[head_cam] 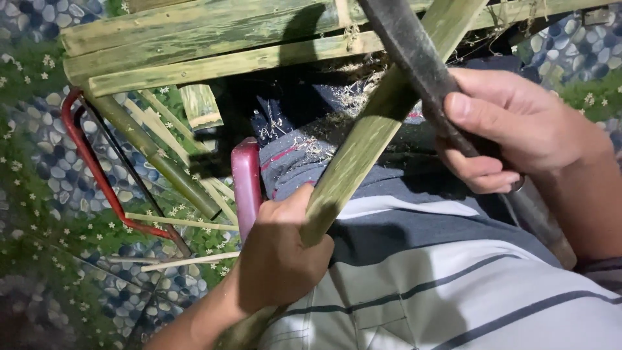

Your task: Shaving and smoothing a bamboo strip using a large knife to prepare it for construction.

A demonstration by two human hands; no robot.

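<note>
Left hand (275, 259) fists around green bamboo strip (376, 123) to steady it, right hand (512, 129) clenched on dark blade (414, 58) crossing it.

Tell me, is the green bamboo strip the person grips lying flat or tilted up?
Tilted. The bamboo strip rises diagonally from the left hand toward the upper right, crossing the dark blade held in the right hand.

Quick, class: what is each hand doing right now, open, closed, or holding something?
Left hand: closed around a long green split bamboo strip.
Right hand: closed around the dark, worn handle of a heavy blade tool.
</note>
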